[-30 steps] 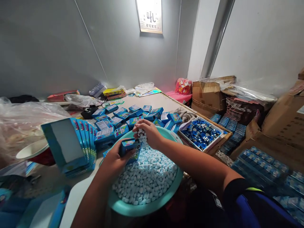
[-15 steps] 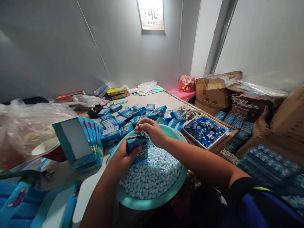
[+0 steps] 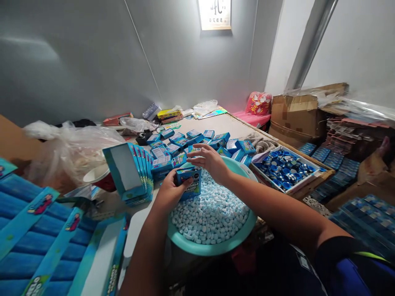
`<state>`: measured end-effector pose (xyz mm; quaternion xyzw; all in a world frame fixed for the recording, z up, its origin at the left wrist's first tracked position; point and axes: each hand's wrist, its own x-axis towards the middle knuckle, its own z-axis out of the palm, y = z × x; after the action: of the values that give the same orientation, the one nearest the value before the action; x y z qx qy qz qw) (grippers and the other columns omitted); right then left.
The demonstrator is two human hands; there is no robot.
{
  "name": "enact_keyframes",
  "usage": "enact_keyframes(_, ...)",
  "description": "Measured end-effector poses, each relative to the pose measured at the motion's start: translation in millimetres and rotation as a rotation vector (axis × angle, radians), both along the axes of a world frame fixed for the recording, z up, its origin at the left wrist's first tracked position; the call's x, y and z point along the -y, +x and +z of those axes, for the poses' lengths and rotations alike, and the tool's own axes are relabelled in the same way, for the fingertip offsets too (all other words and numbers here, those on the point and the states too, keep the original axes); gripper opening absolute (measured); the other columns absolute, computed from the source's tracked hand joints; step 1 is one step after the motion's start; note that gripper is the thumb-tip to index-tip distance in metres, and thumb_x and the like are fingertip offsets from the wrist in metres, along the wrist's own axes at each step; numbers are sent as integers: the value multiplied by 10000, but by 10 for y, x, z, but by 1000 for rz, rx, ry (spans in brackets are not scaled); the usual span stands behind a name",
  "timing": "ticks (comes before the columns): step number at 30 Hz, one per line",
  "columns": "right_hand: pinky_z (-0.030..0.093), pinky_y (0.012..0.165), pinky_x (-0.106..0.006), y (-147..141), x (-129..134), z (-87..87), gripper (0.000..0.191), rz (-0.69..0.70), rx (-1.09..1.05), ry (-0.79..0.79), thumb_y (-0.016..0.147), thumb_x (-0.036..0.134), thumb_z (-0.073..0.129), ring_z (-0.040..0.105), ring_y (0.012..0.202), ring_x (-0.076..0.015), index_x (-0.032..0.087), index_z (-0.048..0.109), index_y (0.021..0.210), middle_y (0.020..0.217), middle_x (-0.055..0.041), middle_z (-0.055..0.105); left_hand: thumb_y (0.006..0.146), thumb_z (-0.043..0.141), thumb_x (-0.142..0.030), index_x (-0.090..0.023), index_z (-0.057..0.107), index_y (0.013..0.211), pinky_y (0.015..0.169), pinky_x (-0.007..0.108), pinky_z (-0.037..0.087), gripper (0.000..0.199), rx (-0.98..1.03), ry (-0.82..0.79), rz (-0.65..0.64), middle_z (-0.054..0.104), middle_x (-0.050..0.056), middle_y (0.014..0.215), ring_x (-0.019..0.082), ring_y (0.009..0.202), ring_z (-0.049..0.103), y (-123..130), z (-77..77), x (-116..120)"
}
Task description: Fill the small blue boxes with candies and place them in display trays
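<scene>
My left hand (image 3: 169, 191) grips a small blue candy box (image 3: 194, 188) upright over a turquoise basin (image 3: 212, 249). Small white and pale blue candies (image 3: 210, 220) fill much of the basin. Just above the box's top is my right hand (image 3: 216, 165), palm down, its fingers stretched out and slightly apart; I see nothing held in it. Behind the basin, many similar blue boxes (image 3: 161, 163) lie in a loose heap on the table.
Nested blue display cartons (image 3: 123, 172) stand left of the basin, near a red and white bowl (image 3: 98, 174). More blue cartons (image 3: 37, 234) fill the left foreground. At right are a tray of blue and silver lids (image 3: 284, 166) and cardboard boxes (image 3: 293, 119).
Candies were in my right hand over the box; now its fingers have straightened and none show there. My left hand still holds the box. The view has turned left.
</scene>
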<state>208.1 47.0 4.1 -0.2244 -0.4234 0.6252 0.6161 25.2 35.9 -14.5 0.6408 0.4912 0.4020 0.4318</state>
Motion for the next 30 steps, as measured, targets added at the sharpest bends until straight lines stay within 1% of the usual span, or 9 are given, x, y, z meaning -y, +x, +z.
enact_keyframes(3,533,911,-348,-10,44,53,291,20,29,-11,903,419,659,733,919,-197,227,622,1119,952,-36,765,655,855,-549,-149,606,1207,987,464,541,727,-19,30,-45,740,131,1135,332,1088,699,11,25,32)
enact_keyframes(7,533,892,-346,-42,38,57,242,30,132,12,933,422,618,713,840,-182,217,638,1060,834,-11,740,654,853,-548,-160,628,1179,966,479,551,690,-71,30,-65,744,124,1115,338,1067,703,19,50,49)
enact_keyframes(11,521,845,-314,-74,-37,-42,141,-110,234,123,929,327,589,683,819,-164,217,654,987,774,14,699,618,862,-556,-147,621,1171,955,478,555,729,-34,34,14,747,126,1085,336,1047,706,11,34,7)
enact_keyframes(15,508,806,-311,-84,-106,-138,38,-276,428,241,859,230,649,651,847,-172,215,669,888,841,5,679,563,886,-534,-147,619,1157,950,463,565,758,18,72,115,750,117,1045,329,1036,713,9,21,-23)
enact_keyframes(17,506,794,-313,-77,-124,-158,81,-336,562,241,816,140,647,648,882,-182,211,680,836,888,-8,682,554,890,-534,-146,616,1156,952,465,567,766,28,101,149,748,114,1031,326,1027,714,15,29,-19)
enact_keyframes(19,511,788,-315,-64,-134,-162,140,-358,647,232,783,80,639,651,890,-186,210,688,794,903,-16,677,554,888,-544,-147,607,1162,953,474,568,779,43,119,174,745,114,1027,326,1025,713,21,43,-9)
enact_keyframes(23,510,764,-306,-41,-141,-156,168,-374,731,264,780,65,657,630,828,-171,224,693,737,899,-17,650,533,896,-566,-149,606,1158,938,481,575,805,28,122,189,745,107,986,325,993,717,28,62,7)
enact_keyframes(26,483,734,-299,-32,-144,-157,128,-404,778,271,784,96,706,605,809,-172,222,700,766,846,-8,629,540,894,-587,-156,612,1168,916,462,585,813,13,128,189,744,105,993,319,987,721,24,65,14)
enact_keyframes(30,424,666,-278,-29,-135,-159,152,-355,764,258,796,82,685,554,688,-144,227,695,840,717,41,586,567,881,-604,-156,623,1175,886,448,595,799,-28,143,179,739,106,997,310,961,723,12,65,22)
